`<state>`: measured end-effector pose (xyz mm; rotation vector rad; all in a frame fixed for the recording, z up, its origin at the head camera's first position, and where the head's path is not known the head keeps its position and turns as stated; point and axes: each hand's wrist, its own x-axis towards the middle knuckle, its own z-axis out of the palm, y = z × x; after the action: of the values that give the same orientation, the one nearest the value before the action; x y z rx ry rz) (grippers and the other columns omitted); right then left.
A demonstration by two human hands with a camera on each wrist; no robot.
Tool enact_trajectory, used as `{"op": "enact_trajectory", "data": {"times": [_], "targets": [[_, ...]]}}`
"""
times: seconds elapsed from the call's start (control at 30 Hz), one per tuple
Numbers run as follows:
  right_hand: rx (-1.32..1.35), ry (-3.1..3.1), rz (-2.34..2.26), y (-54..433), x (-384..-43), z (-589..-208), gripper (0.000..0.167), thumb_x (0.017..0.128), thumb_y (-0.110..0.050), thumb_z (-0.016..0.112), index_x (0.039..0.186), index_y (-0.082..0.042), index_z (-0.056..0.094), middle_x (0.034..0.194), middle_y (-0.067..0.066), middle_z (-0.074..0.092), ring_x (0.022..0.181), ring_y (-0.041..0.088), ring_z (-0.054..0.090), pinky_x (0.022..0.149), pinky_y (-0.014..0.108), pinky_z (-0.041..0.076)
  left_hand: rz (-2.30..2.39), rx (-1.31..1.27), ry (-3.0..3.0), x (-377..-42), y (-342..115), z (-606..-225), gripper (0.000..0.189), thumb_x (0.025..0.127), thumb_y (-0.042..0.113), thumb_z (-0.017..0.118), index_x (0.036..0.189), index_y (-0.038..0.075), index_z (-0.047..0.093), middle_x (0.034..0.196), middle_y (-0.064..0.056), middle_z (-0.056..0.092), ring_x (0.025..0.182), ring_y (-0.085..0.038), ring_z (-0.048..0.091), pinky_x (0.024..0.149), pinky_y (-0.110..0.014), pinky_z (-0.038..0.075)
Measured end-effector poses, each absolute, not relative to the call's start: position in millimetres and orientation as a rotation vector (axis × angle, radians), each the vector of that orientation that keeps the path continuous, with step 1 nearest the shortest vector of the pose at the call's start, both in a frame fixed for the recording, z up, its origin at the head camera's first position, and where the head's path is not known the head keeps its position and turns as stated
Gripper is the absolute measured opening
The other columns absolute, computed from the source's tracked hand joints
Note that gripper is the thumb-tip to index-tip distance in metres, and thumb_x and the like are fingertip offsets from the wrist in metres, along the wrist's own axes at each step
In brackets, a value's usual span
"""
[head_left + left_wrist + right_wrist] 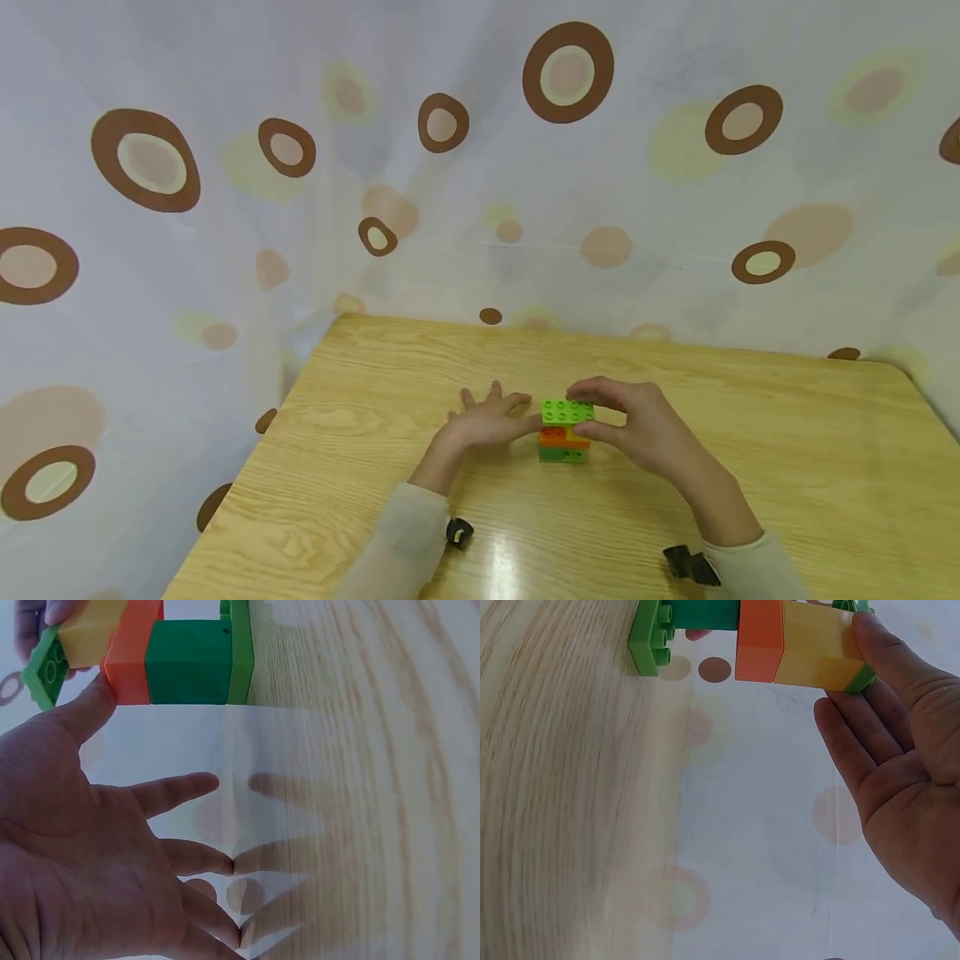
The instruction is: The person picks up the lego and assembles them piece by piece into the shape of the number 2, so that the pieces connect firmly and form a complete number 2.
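Observation:
A small tower of toy building bricks stands on the table. Its bottom is a flat light green brick [644,645], with a dark green brick [187,664] above it. Then come an orange brick [131,667], a yellow brick [816,646] and, on top, another flat light green brick [561,412]. My right hand [656,427] pinches the top light green brick from the right, thumb in front and fingers behind; the thumb also reaches the yellow brick's edge. My left hand [486,421] has its fingers spread, its thumb touching the orange brick's left side.
The wooden table [360,375] stretches out around the bricks, its back edge close to a hanging sheet [480,183] patterned with brown and yellow spots. Black straps [692,567] show at my sleeves.

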<state>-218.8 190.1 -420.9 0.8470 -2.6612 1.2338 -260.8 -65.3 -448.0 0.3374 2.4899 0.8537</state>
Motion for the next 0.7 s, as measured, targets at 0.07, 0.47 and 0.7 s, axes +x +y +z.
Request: {"op": "enact_trajectory", "data": {"times": [0.07,0.47,0.7], "targets": [[0.872,-2.641,1.260,192.0,-220.9,-421.6,0.042,0.089,-0.015,0.086,0.129,-0.017,0.072,0.124,-0.002,0.076,0.115,0.024,0.074,0.095,0.048,0.059,0.857,0.341,2.499,-261.3,-64.9,-448.1,0.073,0.102,0.068,0.052,0.163,0.027,0.044,0.175,-0.021,0.008,0.151,-0.066,-0.012,0.111,-0.087,0.001],[0.767,-2.613,1.494,209.6,-229.2,-426.1,0.028,0.096,-0.009,0.079,0.123,-0.008,0.074,0.121,0.006,0.074,0.108,0.022,0.074,0.088,0.029,0.061,0.964,0.387,2.526,-266.8,-69.8,-444.0,0.087,0.097,0.068,0.062,0.165,0.018,0.039,0.175,-0.022,0.010,0.154,-0.063,0.001,0.118,-0.081,0.004],[0.744,-2.686,1.473,211.1,-235.6,-436.8,0.018,0.101,-0.013,0.073,0.118,-0.011,0.078,0.114,0.003,0.076,0.102,0.015,0.074,0.088,0.032,0.062,0.869,0.446,2.511,-264.2,-64.9,-447.4,0.099,0.088,0.065,0.076,0.166,0.019,0.037,0.175,-0.022,0.010,0.155,-0.061,0.003,0.117,-0.081,0.007]]}}
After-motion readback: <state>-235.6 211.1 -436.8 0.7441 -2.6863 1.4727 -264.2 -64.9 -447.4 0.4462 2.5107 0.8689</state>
